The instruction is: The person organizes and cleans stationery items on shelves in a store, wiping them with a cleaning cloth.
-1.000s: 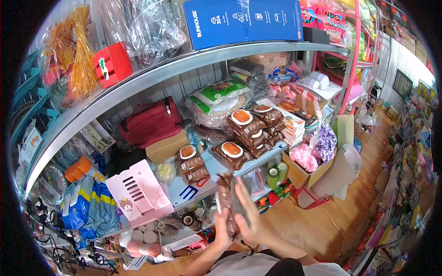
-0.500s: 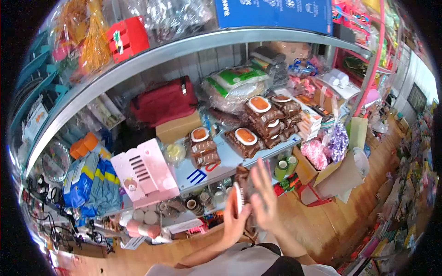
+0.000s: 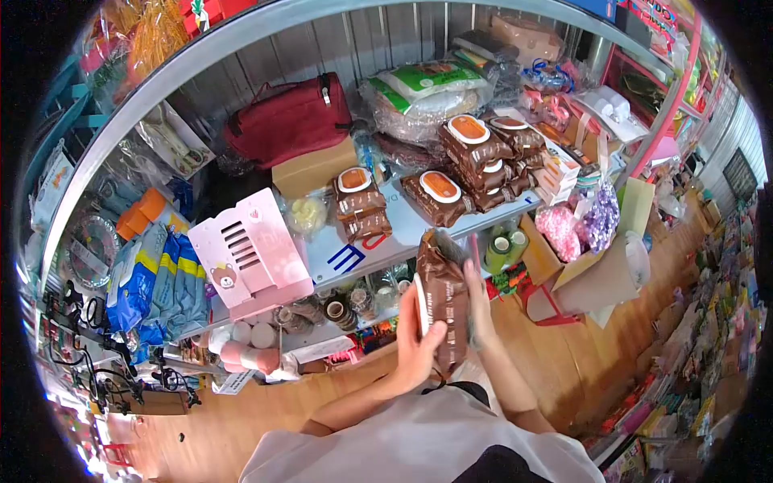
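Observation:
A brown pack of wet wipes [image 3: 445, 304] is held upright on its edge in front of my body. My left hand [image 3: 414, 348] is closed around its left side, thumb across the printed face. Flat along the right side lies my right hand [image 3: 481, 312], its fingers stretched out and touching the pack or very close to it. On the shelf [image 3: 326, 266] beyond, more brown wipes packs with orange-and-white lids are piled: a stack [image 3: 475, 157] at the right, a single pack [image 3: 439, 197] before it, and a smaller stack [image 3: 359, 201] to the left.
A pink bear-print organizer [image 3: 250, 253] stands on the shelf's left, beside blue-and-yellow packs [image 3: 145, 282]. A maroon bag [image 3: 290, 121] lies behind a cardboard box [image 3: 314, 167]. Paper cups [image 3: 336, 312] fill the lower shelf. A carton [image 3: 543, 258] holding pink and purple items is at the right.
The held pack has turned so its printed side shows more. My right hand has moved from apart to alongside it. The view has shifted, with the shelf appearing higher.

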`<state>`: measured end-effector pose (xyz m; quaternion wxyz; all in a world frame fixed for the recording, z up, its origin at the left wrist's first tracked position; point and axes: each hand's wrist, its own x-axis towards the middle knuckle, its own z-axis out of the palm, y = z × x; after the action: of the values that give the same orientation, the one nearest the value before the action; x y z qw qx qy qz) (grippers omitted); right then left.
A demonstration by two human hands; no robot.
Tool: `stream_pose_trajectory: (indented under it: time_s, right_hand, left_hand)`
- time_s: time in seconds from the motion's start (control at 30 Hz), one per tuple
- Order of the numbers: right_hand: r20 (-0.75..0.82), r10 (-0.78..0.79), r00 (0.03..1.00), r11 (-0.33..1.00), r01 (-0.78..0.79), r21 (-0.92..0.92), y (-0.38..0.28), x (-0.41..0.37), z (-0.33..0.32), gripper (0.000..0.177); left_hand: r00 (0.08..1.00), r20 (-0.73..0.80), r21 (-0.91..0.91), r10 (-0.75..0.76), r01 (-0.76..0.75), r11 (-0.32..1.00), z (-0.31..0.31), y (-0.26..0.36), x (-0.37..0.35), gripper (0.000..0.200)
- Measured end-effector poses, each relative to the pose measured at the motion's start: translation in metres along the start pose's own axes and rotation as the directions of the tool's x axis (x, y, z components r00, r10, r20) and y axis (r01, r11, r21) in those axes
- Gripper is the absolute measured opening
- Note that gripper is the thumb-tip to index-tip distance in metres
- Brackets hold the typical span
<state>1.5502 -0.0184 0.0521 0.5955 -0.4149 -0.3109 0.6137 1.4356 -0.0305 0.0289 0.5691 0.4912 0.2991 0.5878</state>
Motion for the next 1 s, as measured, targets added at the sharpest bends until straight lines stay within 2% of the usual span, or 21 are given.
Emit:
stream_pose_trajectory:
  time_s: [0.07,0.1,0.17,0.2,0.23,0.27,0.3,0.37,0.4,0.43,0.5,0.53,0.6,0.63,0.7,0.8,0.83,0.87,0.9,0.93,1.0]
  right_hand:
    - [-0.082,0.140,0.987,0.989,-0.144,-0.044,0.011,0.004,-0.008,0.081]
    - [-0.128,0.125,0.984,0.973,-0.146,-0.176,0.042,-0.001,-0.022,0.084]
    - [0.017,-0.024,1.000,0.972,0.027,-0.235,0.064,-0.024,-0.027,0.086]
    - [0.138,-0.011,0.990,0.980,0.038,-0.195,0.073,-0.032,-0.031,0.084]
    - [0.259,-0.001,0.966,0.988,0.042,-0.151,0.080,-0.037,-0.034,0.083]
    - [0.310,-0.147,0.939,0.982,0.176,-0.068,0.087,-0.037,-0.034,0.077]
    - [0.267,-0.096,0.959,0.993,0.112,-0.047,0.082,-0.037,-0.030,0.076]
    - [0.179,0.010,0.984,1.000,-0.011,0.004,0.057,-0.034,-0.023,0.073]
    - [0.157,-0.051,0.986,0.999,0.049,0.015,0.054,-0.033,-0.023,0.073]
    - [0.172,0.104,0.980,0.995,-0.100,-0.028,0.045,-0.035,-0.039,0.076]
    - [0.332,0.140,0.933,0.961,-0.209,0.179,0.038,-0.035,-0.064,0.075]
    - [0.392,0.142,0.909,0.913,-0.273,0.303,0.037,-0.036,-0.069,0.074]
    - [0.446,-0.013,0.895,0.668,-0.324,0.670,0.039,-0.033,-0.068,0.073]
    - [0.541,0.012,0.841,0.600,-0.439,0.669,0.025,-0.031,-0.056,0.074]
    - [0.461,0.224,0.859,0.548,-0.502,0.669,0.038,-0.027,-0.053,0.065]
    - [0.041,0.409,0.912,0.803,-0.381,0.458,0.049,-0.022,-0.044,0.046]
    - [-0.076,0.290,0.954,0.914,-0.252,0.318,0.058,-0.018,-0.052,0.044]
    - [-0.314,0.219,0.924,0.974,-0.228,0.009,0.046,-0.023,-0.052,0.047]
    - [-0.504,0.069,0.861,0.920,-0.251,-0.302,0.025,-0.032,-0.050,0.049]
    - [-0.392,-0.074,0.917,0.930,-0.078,-0.358,0.006,-0.038,-0.049,0.056]
    - [-0.189,-0.427,0.884,0.871,0.346,-0.350,-0.007,-0.045,-0.023,0.055]
  left_hand:
    - [0.988,-0.055,0.065,0.143,-0.139,0.988,-0.002,-0.015,-0.002,0.084]
    - [0.984,-0.103,-0.034,0.146,-0.151,0.988,-0.002,-0.017,0.001,0.082]
    - [0.975,-0.205,-0.121,0.082,-0.108,0.987,-0.007,-0.012,0.008,0.080]
    - [0.972,-0.236,-0.204,0.014,-0.063,0.977,-0.008,-0.005,0.010,0.077]
    - [0.974,-0.225,-0.097,0.014,-0.037,0.995,-0.009,-0.004,0.011,0.076]
    - [0.977,-0.214,0.015,0.012,-0.009,1.000,-0.012,-0.004,0.011,0.076]
    - [0.979,-0.203,0.131,0.004,0.023,0.991,-0.015,-0.002,0.010,0.075]
    - [0.991,-0.096,0.197,0.092,-0.071,0.978,-0.013,-0.001,0.006,0.077]
    - [0.990,-0.089,0.064,0.111,-0.105,0.992,-0.021,-0.016,0.009,0.076]
    - [0.988,-0.085,-0.073,0.131,-0.137,0.988,-0.025,-0.019,0.015,0.077]
    - [0.993,-0.020,-0.113,0.119,-0.120,0.986,-0.034,-0.009,0.017,0.099]
    - [0.992,0.115,-0.187,0.052,-0.029,0.982,-0.036,0.005,0.023,0.108]
    - [0.907,0.412,-0.282,0.091,0.032,0.959,-0.038,0.012,0.034,0.124]
    - [0.831,0.546,-0.310,0.107,0.082,0.947,-0.039,0.015,0.040,0.133]
    - [0.826,0.562,-0.117,0.052,0.017,0.993,-0.034,0.015,0.033,0.127]
    - [0.924,0.374,-0.255,-0.078,0.183,0.950,-0.055,-0.023,0.013,0.110]
    - [0.941,0.313,-0.306,-0.127,0.226,0.925,-0.064,-0.041,0.007,0.104]
    - [0.950,0.253,-0.359,-0.182,0.267,0.894,-0.072,-0.054,0.001,0.099]
    - [0.970,0.157,-0.391,-0.184,0.232,0.891,-0.066,-0.045,0.005,0.090]
    - [0.981,0.058,-0.417,-0.184,0.192,0.889,-0.059,-0.035,0.009,0.083]
    - [0.978,-0.040,-0.516,-0.205,0.156,0.843,-0.059,-0.036,0.018,0.080]
